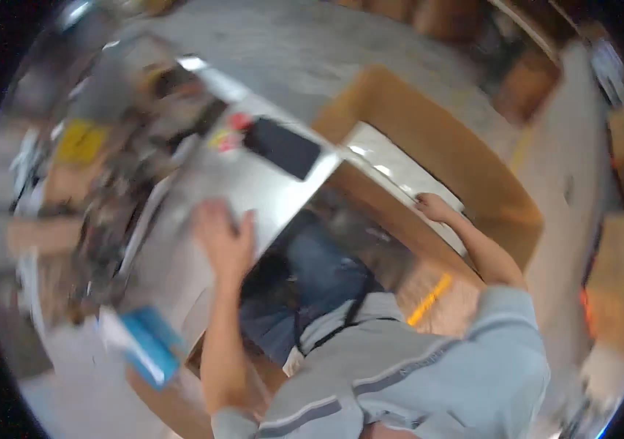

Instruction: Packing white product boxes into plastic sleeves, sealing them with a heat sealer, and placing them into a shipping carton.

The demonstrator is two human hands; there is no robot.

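Steadying the cardboard box (465, 164), my right hand (432, 207) grips its near rim at three o'clock; my left hand (225, 238) spreads open, empty, over the desk (217, 183).

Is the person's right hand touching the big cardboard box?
Touching. In the head view, the right hand rests on the near rim of the open cardboard box, fingers curled over its edge with no gap showing.

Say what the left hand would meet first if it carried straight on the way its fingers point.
The left hand points up across the grey tabletop. First in line is probably the red and yellow item beside the black flat device, though blur leaves depth uncertain.
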